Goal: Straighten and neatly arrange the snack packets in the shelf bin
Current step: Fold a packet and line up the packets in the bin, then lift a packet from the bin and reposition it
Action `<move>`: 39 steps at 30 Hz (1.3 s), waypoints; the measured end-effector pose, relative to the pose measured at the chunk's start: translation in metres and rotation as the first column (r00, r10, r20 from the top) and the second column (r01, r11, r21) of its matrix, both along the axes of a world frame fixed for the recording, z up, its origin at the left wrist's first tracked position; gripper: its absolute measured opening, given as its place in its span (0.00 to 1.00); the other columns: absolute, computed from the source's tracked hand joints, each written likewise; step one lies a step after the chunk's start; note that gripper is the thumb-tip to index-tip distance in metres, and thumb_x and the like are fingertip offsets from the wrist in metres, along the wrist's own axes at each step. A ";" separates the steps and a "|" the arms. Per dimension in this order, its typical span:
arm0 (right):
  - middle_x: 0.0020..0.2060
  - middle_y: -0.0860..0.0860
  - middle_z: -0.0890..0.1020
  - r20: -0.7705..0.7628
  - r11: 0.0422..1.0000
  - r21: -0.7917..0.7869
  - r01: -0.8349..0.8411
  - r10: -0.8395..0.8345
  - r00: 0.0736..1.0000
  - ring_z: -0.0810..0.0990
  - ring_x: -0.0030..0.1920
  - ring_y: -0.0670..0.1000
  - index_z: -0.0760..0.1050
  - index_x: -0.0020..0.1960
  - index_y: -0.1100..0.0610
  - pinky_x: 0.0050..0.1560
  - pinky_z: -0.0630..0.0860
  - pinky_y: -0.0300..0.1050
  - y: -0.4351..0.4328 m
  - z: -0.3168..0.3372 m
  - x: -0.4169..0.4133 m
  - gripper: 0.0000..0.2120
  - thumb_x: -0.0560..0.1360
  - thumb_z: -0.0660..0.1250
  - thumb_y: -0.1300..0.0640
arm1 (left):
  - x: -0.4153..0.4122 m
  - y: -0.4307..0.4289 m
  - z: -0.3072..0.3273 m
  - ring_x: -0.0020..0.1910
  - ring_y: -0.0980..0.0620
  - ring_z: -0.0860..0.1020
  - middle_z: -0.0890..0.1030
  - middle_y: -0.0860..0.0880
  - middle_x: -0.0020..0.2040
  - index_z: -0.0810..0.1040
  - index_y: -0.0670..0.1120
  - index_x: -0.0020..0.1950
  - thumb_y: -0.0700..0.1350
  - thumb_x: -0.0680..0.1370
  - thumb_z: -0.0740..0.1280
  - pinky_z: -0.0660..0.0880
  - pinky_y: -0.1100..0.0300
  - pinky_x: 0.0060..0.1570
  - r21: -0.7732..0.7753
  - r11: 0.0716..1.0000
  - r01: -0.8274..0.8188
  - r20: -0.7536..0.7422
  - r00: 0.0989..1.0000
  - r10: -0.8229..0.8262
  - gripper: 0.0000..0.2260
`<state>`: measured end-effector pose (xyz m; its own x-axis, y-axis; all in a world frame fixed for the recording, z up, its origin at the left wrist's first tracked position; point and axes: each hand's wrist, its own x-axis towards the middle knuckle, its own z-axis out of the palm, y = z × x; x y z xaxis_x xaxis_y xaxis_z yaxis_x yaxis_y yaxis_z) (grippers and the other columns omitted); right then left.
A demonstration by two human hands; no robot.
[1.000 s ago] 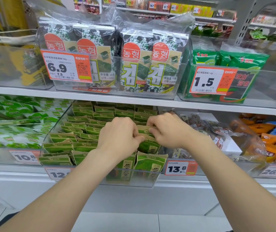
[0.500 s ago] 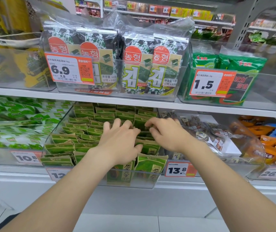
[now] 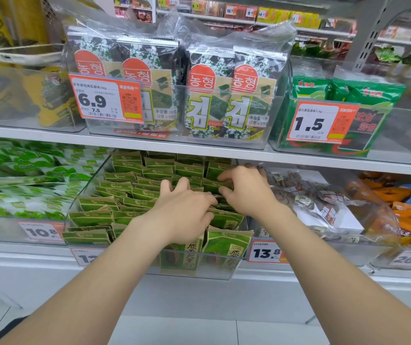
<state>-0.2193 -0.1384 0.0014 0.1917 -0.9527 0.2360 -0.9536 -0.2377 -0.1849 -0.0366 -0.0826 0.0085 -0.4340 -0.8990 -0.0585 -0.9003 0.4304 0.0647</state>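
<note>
Two hands are in the clear bin (image 3: 85, 197), right on top of the green snack packets (image 3: 124, 186)!
At the bin's centre the left hand (image 3: 184, 215) lies flat, fingers straight and spread, pressing down on the packet tops and gripping nothing. Just beside it, at two o'clock, the right hand (image 3: 249, 192) has its thumb and curled fingers pinching the top edge of one packet (image 3: 212, 186) in the right-hand row. Over at nine o'clock in the bin the packets lean and overlap. At six o'clock two stand upright against the front wall. On the shelf above, at twelve o'clock, stand the big seaweed packs (image 3: 209, 95). At four o'clock of the bin a price tag (image 3: 265, 252) reads 13.8.
</note>
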 end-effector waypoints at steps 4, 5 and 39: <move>0.58 0.49 0.83 -0.106 1.000 0.015 0.011 -0.009 0.994 0.75 0.64 0.57 0.83 0.60 0.46 0.69 0.62 0.56 -0.004 0.004 0.007 0.09 0.82 0.67 0.52 | 0.001 0.003 0.001 0.63 0.45 0.63 0.76 0.55 0.53 0.72 0.59 0.74 0.54 0.86 0.57 0.61 0.40 0.60 -0.003 1.000 -0.014 -0.060 0.998 0.014 0.17; 0.57 0.51 0.83 -0.128 1.000 0.009 0.005 -0.004 0.992 0.77 0.63 0.58 0.82 0.60 0.48 0.67 0.64 0.54 -0.002 0.005 0.008 0.09 0.82 0.67 0.55 | 0.001 0.004 0.001 0.63 0.45 0.64 0.77 0.56 0.55 0.72 0.60 0.75 0.55 0.86 0.57 0.61 0.40 0.61 -0.014 1.000 -0.016 -0.072 0.997 0.015 0.17; 0.39 0.46 0.83 0.899 0.910 -0.387 0.150 0.336 0.281 0.78 0.38 0.44 0.81 0.54 0.54 0.40 0.75 0.44 0.114 0.083 0.054 0.07 0.86 0.65 0.54 | -0.015 0.070 0.053 0.49 0.57 0.80 0.80 0.54 0.56 0.76 0.53 0.68 0.45 0.88 0.62 0.76 0.59 0.50 -0.040 0.994 -0.100 -0.998 0.052 -0.034 0.10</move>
<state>-0.1648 -0.0249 0.0841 -0.3130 -0.7444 0.5899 -0.1287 -0.5821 -0.8029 -0.0518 -0.0122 0.0614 0.0096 -0.8848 0.4660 -0.0258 0.4656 0.8846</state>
